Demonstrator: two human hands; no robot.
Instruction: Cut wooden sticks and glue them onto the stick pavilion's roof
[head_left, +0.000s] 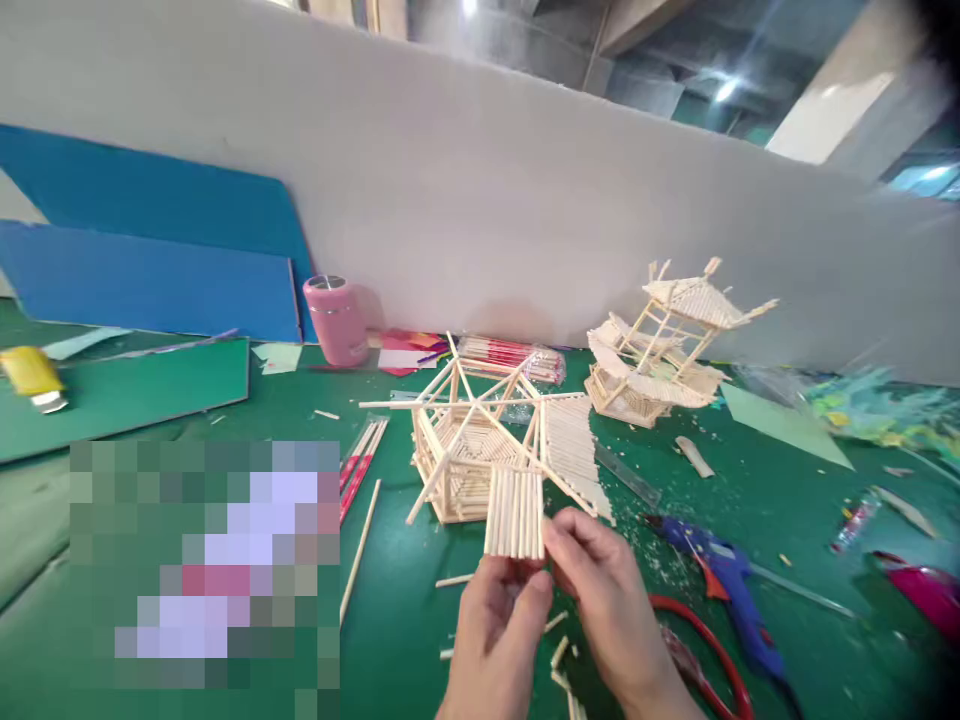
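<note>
Head view: left hand (499,625) and right hand (600,580) both pinch stick panel (515,512) at lower edge, against hexagonal stick frame (469,440) on green tabletop (390,620). Advice: keep panel flat, align with roof spokes, light grip.

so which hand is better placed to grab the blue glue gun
Right, probably. The right hand sits on the same side as the blue glue gun, which lies just beyond it on the green mat. The left hand is farther away and pinches the stick panel from below.
</note>
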